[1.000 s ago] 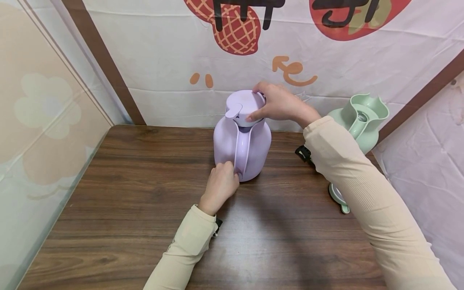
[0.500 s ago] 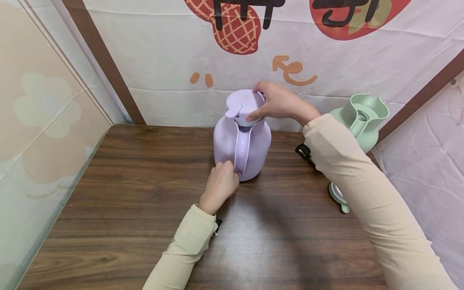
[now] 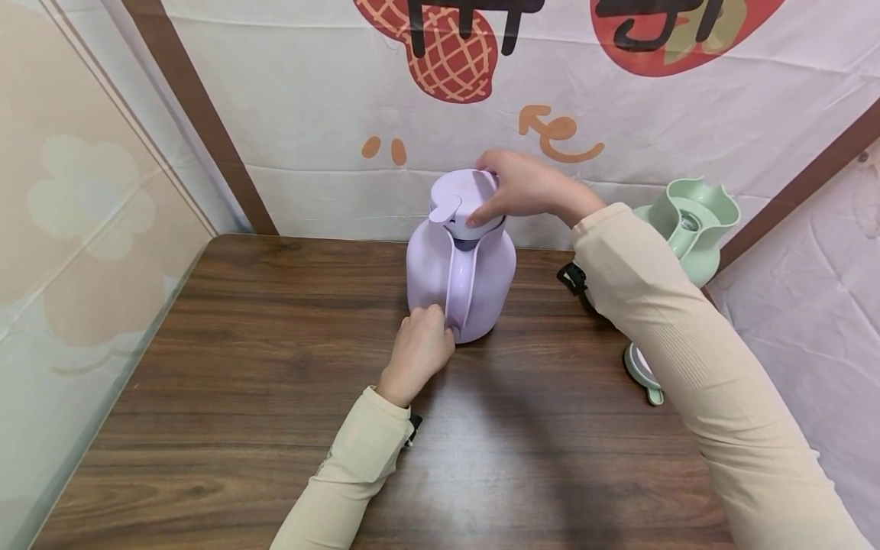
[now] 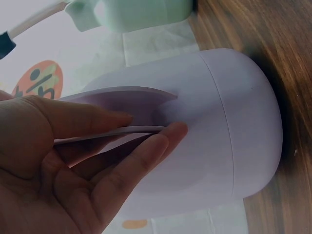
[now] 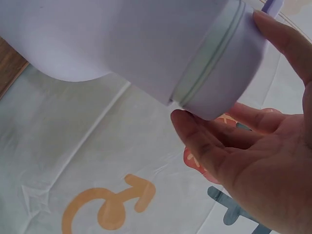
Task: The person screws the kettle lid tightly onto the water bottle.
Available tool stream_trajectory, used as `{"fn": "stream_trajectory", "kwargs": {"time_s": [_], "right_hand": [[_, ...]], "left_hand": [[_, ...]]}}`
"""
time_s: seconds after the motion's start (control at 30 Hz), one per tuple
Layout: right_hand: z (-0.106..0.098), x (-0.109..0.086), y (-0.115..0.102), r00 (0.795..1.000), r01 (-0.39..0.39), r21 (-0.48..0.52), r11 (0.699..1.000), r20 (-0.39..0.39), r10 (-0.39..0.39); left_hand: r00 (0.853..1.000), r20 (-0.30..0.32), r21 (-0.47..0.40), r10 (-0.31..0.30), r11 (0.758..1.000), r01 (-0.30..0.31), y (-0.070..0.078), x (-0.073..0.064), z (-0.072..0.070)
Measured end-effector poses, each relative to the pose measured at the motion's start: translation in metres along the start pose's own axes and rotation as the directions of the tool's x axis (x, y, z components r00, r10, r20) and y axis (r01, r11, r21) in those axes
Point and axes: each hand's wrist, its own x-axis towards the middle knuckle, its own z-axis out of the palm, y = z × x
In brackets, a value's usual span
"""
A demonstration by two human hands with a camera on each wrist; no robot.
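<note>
A lilac thermos jug (image 3: 491, 294) stands upright at the back of the table, its handle (image 3: 460, 283) turned toward me. My left hand (image 3: 421, 345) grips the lower part of that handle; in the left wrist view the thumb (image 4: 97, 119) and fingers pinch the handle's edge. At the top, my right hand (image 3: 525, 186) holds the round lilac lid (image 3: 462, 189) by its right side, thumb in front and fingers behind. From the right wrist view, a pale greenish band (image 5: 207, 58) shows between the lid and the jug's neck. The lid's small lever points toward the front left.
A mint green jug (image 3: 701, 263) without its lid stands at the back right, partly behind my right forearm. A green lid (image 3: 642, 374) lies on the wooden table (image 3: 275, 397) before it. A printed cloth (image 3: 309, 114) hangs directly behind the table.
My right hand has shifted very slightly up and left on the lid. The left hand and the lilac jug keep their places, apart from a tiny shift of the whole view.
</note>
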Motion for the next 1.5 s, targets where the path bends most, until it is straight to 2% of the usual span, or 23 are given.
{"fn": "stream_trajectory", "kwargs": {"time_s": [0.23, 0.67, 1.2, 1.5], "right_hand": [[-0.003, 0.0, -0.003, 1.0, -0.008, -0.022, 1.0, 0.014, 0.008], [0.002, -0.001, 0.004, 1.0, 0.01, -0.005, 1.0, -0.015, -0.01], [0.005, -0.003, 0.005, 1.0, -0.014, -0.036, 0.999, -0.028, 0.013], [0.002, -0.003, 0.007, 0.999, -0.017, -0.034, 0.999, 0.034, 0.018]], "left_hand": [[1.0, 0.001, 0.002, -0.007, 1.0, 0.007, 0.001, 0.0, 0.001], [1.0, -0.007, 0.006, -0.006, 1.0, 0.006, 0.002, -0.001, 0.0], [1.0, -0.004, 0.007, 0.001, 1.0, -0.001, 0.003, 0.0, 0.0], [1.0, -0.001, 0.01, 0.001, 1.0, -0.001, 0.003, -0.001, 0.0]]}}
